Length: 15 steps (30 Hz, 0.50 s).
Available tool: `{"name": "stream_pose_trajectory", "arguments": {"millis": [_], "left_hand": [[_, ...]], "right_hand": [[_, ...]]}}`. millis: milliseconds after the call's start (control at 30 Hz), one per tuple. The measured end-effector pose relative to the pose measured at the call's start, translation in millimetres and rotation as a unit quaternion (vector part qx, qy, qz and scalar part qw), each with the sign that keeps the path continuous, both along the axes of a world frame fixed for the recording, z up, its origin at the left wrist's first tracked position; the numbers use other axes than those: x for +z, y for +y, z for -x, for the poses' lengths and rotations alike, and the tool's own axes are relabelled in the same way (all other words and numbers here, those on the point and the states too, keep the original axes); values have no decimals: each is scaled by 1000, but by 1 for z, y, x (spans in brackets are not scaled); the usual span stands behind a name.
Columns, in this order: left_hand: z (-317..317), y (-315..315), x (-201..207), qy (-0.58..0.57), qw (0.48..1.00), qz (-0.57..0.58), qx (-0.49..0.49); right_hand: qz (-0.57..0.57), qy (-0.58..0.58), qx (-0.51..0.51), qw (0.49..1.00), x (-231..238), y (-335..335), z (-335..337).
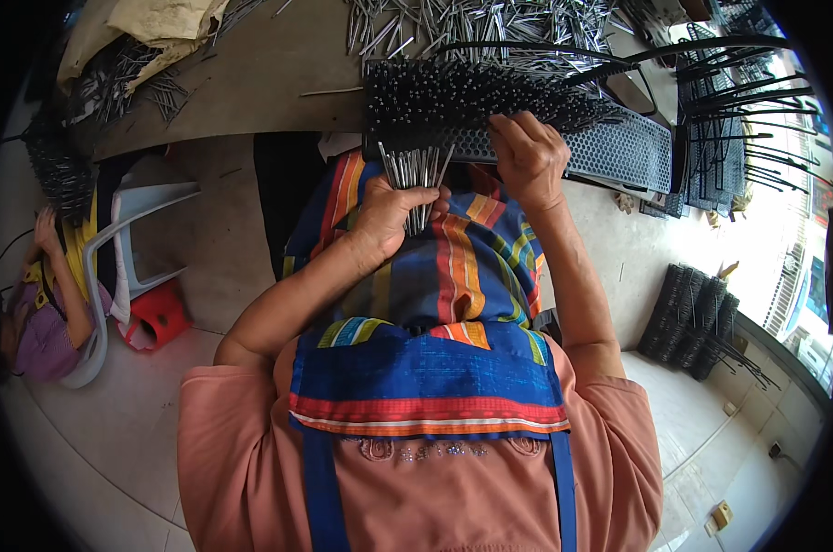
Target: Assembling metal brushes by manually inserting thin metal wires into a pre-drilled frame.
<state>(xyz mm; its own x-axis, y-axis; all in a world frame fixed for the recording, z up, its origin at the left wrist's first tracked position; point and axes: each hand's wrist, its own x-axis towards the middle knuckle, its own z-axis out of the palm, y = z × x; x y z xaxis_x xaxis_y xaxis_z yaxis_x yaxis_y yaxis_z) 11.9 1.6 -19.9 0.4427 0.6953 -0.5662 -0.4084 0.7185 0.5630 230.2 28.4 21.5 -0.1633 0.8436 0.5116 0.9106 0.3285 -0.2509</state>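
My left hand (393, 213) is closed around a bundle of thin silver metal rods (418, 170) above my lap, their ends fanned out at the top. In front of it, at the table's edge, lies a long black perforated rack (623, 147) with a honeycomb of holes. Many thin rods (471, 95) stand packed upright in its left and middle part. My right hand (529, 161) is over the rack's near side, thumb and fingers pinched together. Whatever those fingers may hold is hidden.
Loose silver rods (490, 23) cover the far side of the table (241, 106). More lie by a tan cloth (163, 18) at far left. Black hooked racks (711, 147) hang at right; dark bundles (688, 317) stand on the floor. Another person (53, 322) sits left, near a white chair (149, 202).
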Motion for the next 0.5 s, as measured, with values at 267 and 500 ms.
{"name": "stream_pose_trajectory", "arguments": {"millis": [267,500], "left_hand": [[-5,-1,12,13,999,-46,-11],[9,1,5,49,998,-21,34]], "right_hand": [[436,549,-45,712,-20,-34,36],[363,625,-80,686,-7,-20,45]]}}
